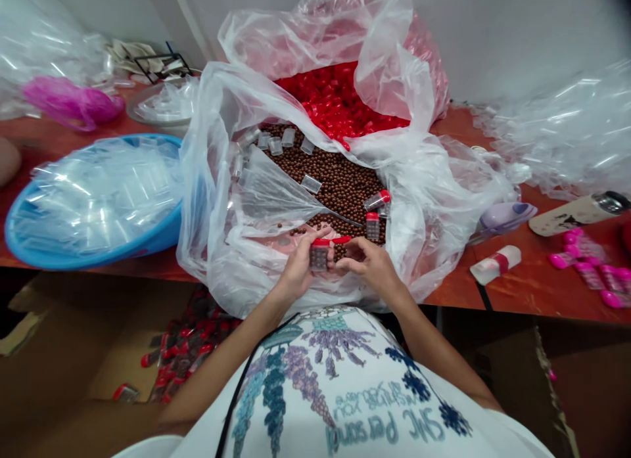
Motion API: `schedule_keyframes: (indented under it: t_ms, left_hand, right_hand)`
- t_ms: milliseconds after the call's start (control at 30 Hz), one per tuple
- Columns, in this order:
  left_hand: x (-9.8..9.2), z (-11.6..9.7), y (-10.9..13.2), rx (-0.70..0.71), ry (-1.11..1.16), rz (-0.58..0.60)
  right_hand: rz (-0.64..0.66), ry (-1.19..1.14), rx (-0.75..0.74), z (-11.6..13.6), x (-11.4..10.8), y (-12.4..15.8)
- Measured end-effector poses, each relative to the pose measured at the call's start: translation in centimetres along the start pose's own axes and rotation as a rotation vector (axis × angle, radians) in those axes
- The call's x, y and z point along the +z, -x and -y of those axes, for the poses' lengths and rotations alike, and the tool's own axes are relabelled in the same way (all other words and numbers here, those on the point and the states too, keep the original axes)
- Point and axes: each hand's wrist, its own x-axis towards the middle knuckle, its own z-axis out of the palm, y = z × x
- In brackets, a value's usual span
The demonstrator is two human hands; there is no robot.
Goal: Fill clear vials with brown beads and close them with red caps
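My left hand (296,269) is closed around a small clear container (319,257) of brown balls, topped by a red lid (335,240). The lid sticks out to the right, towards my right hand (369,266). My right thumb and index finger are apart and curved, with their tips close to the container and lid; whether they touch is unclear. Behind my hands, loose brown balls (335,175) fill a plastic-lined space. On them lie a clear plastic scoop-like sheet (280,188), an uncapped clear container (311,184) and red-lidded containers (373,226).
Behind is a bag of red lids (325,96). A blue basin (93,261) of clear plastic pieces stands left. On the right are a lilac scoop (505,216), a white roll (495,264) and a bottle (574,215). Below left, a cardboard box (118,340) holds red-lidded containers (185,349).
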Motion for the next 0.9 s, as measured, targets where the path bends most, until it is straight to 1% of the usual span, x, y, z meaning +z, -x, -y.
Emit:
schedule_keyframes:
  t_ms: [67, 167, 233, 367, 433, 600, 700, 767, 833, 900]
  left_hand:
    - [0.0, 0.4, -0.1, -0.013, -0.059, -0.005]
    - [0.2, 1.1, -0.3, -0.046, -0.129, 0.001]
    - [0.4, 1.4, -0.4, -0.059, -0.130, -0.006]
    - [0.7, 1.2, -0.5, -0.079, -0.093, -0.014]
    - [0.8, 1.2, -0.6, -0.069, -0.088, -0.041]
    - [0.5, 1.6, -0.8, 0.029, -0.104, -0.136]
    - [0.2, 2.0, -1.1, 0.039, -0.184, -0.223]
    - [-0.1, 2.4, -1.3, 0.085, -0.240, -0.265]
    - [-0.3, 2.9, -1.4, 0.164, -0.267, -0.262]
    - [-0.6, 3.2, -1.4, 0.165, -0.274, -0.234]
  right_hand:
    - [0.001, 0.028, -0.089, 0.5, 0.2, -0.1]
    - [-0.031, 0.170, -0.265, 1.3, 0.6, -0.3]
    - [-0.010, 0.268, -0.329, 1.6, 0.9, -0.3]
    - [0.020, 0.340, -0.368, 1.6, 1.5, -0.1]
    - [0.022, 0.346, -0.394, 1.4, 1.8, -0.1]
    - [0.022, 0.329, -0.479, 1.3, 1.9, -0.2]
    - [0.015, 0.333, -0.505, 1.3, 1.6, -0.5]
    - [0.012, 0.347, -0.531, 1.3, 1.3, -0.8]
    - [0.005, 0.358, -0.574, 1.2, 1.1, -1.1]
    - [0.001, 0.354, -0.620, 1.1, 1.1, -1.3]
